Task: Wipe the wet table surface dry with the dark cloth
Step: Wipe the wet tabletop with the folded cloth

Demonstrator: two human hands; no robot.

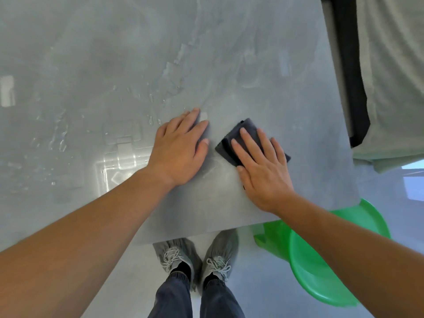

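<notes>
Table (252,65): grey, stone-look top, fills most of the view, near edge running above the person's feet. Left half is glossy with reflections. Around the hands and toward the right edge it looks matt.

Pale grey fabric (394,76) with a black strip (351,76) along it sits beyond the table's right edge; cannot tell what it belongs to.

Green plastic basin (321,271) on the floor at the table's near right corner, partly under the tabletop and partly hidden by the right forearm.

Dark trousers (174,299) and grey laced shoes in translucent covers (174,253), standing on the pale floor just off the near edge.

Left hand (179,150) lies palm down on bare table, fingers straight and close together, grasping nothing, just left of the cloth and apart from it.

Right hand (261,171) lies palm down on top of the dark cloth (249,127), fingers straight and slightly spread, pressing it flat, not curled round it.

Cloth is folded and flat on the tabletop in the near right part of the table, well in from both edges. Its far corner and left edge show past the fingers.

Water droplets (151,97) and smeared streaks sit beyond and left of the left hand, none touching the cloth.
</notes>
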